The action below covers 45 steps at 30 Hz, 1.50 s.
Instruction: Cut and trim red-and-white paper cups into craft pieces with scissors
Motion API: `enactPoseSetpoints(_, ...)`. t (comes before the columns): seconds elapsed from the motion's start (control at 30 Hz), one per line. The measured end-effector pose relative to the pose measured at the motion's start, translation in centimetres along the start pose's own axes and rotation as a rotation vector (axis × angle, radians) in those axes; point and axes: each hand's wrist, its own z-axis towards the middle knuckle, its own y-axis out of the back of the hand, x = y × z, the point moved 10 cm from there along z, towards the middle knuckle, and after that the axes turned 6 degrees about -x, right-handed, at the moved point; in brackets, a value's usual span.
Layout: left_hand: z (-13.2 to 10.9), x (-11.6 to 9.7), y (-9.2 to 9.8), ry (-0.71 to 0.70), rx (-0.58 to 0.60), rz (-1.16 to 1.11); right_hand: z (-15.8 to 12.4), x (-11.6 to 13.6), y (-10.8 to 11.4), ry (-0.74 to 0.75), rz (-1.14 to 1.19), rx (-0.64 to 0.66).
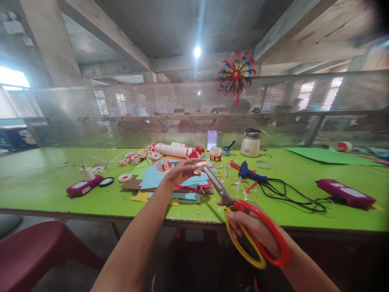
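My right hand [253, 227] is wrapped in the handles of a large pair of scissors [218, 185], one loop red and the other yellow. The blades point up and to the left, and their tips reach a small white paper piece [199, 167]. That piece is pinched in the fingers of my left hand [182, 170]. Below my left hand lies a pile of coloured paper sheets [161, 179], mostly light blue, with brown and yellow ones. A cut red and white paper cup [164, 166] stands on the pile, just behind my left wrist.
On the green table [103, 211], white paper rolls [173, 150], round red-white pieces [130, 158] and a cream kettle [251, 145] sit behind. A blue glue gun [251, 172] with looping black cable lies right. Purple power blocks [346, 193] flank the work; paper scraps are scattered about.
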Motion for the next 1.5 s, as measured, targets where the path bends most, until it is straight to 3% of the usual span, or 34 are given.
enactPoseSetpoints(1.5, 0.16, 0.46, -0.21, 0.037, -0.003, 0.003, -0.19, -0.63, 0.15, -0.047, 0.005, -0.012)
